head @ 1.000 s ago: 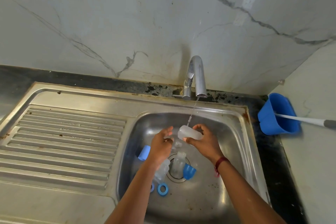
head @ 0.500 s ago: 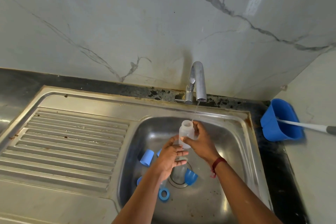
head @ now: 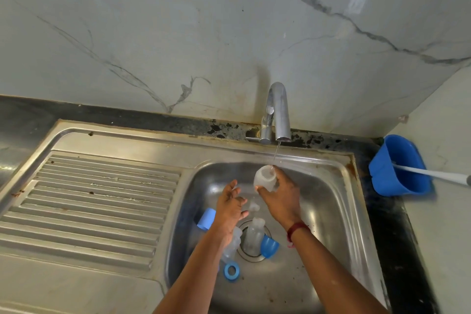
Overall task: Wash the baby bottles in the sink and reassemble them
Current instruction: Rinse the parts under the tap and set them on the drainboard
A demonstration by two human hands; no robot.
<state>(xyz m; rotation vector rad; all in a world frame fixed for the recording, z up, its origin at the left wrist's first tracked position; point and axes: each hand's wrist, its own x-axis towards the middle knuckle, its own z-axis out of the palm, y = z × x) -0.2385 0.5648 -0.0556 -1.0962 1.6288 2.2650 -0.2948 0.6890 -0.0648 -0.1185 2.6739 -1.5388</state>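
My right hand (head: pixel 279 199) grips a clear baby bottle (head: pixel 265 178) upright, its mouth under the thin stream from the tap (head: pixel 277 115). Just left of it my left hand (head: pixel 230 205) hovers with relaxed fingers and holds nothing. On the floor of the steel sink (head: pixel 331 211) lie two more clear bottles, one (head: pixel 253 236) on the drain and one (head: pixel 232 245) partly under my left forearm. Around them lie a blue cap (head: pixel 207 219), a second blue cap (head: pixel 269 246), a blue ring (head: pixel 230 272) and a clear teat (head: pixel 253 206).
A ribbed steel draining board (head: pixel 96 201) runs to the left of the sink. A blue dustpan (head: pixel 397 173) with a white handle leans on the dark counter at the right. A marble wall rises behind the tap.
My left hand has let go of the bottle and drawn back to the left. My right hand has kept the bottle upright and raised its mouth into the stream.
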